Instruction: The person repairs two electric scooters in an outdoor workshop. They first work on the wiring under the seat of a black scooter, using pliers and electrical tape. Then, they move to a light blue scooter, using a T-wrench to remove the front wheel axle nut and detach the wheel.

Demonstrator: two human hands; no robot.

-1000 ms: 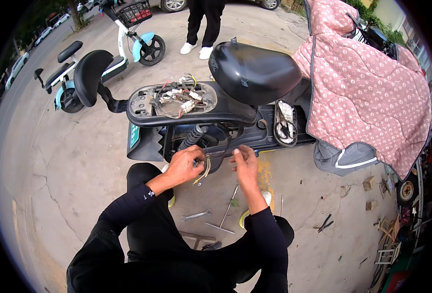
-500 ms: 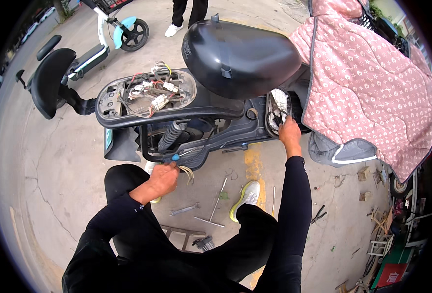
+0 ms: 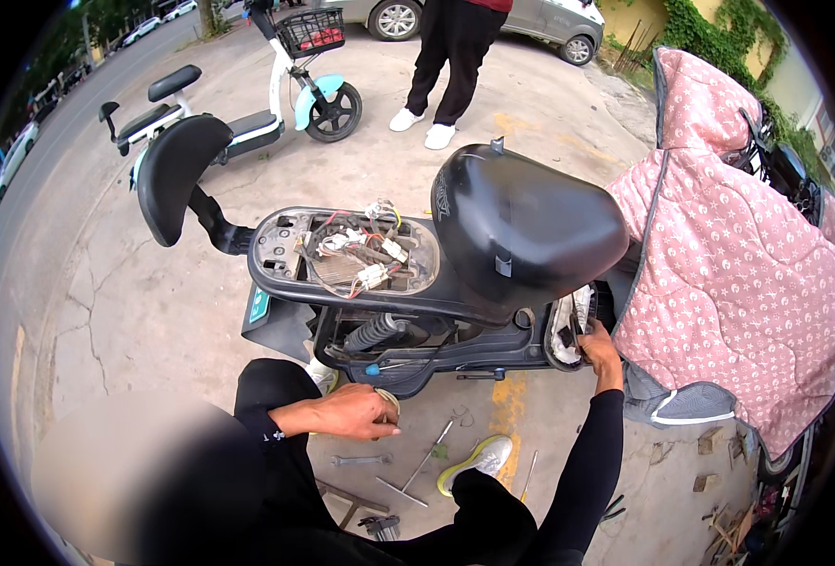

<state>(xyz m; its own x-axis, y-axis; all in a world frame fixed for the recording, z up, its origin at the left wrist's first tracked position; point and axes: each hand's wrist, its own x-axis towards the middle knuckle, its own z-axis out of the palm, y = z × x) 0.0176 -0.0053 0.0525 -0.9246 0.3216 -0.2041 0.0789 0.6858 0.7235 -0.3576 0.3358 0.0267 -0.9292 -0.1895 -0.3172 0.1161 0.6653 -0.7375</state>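
A black electric scooter (image 3: pixel 479 344) stands in front of me, its seat (image 3: pixel 531 226) tipped up. Under the seat, the opened oval rear body shows tangled wires and white connectors (image 3: pixel 373 275). Below the frame's near side, my left hand (image 3: pixel 361 412) is closed round a small bundle of pale wires (image 3: pixel 391 400). My right hand (image 3: pixel 601 351) reaches into the footboard compartment (image 3: pixel 557 357), closed on a black cable (image 3: pixel 573 325) beside a white lining. Its fingertips are partly hidden. A blue-handled screwdriver (image 3: pixel 380 368) lies along the scooter's lower edge.
A wrench (image 3: pixel 361 460), a T-handle tool (image 3: pixel 416 476) and pliers (image 3: pixel 614 509) lie on the concrete. The pink quilted cover (image 3: pixel 729 283) hangs over the scooter's front. Beyond stand a white-and-teal scooter (image 3: pixel 276 113) and a person (image 3: pixel 455 66). A blurred patch hides the lower left.
The view has tilted up, showing more background. My left hand has shifted right and slightly away from the frame, wires still in it. My right hand stays at the compartment. The blurred patch is new.
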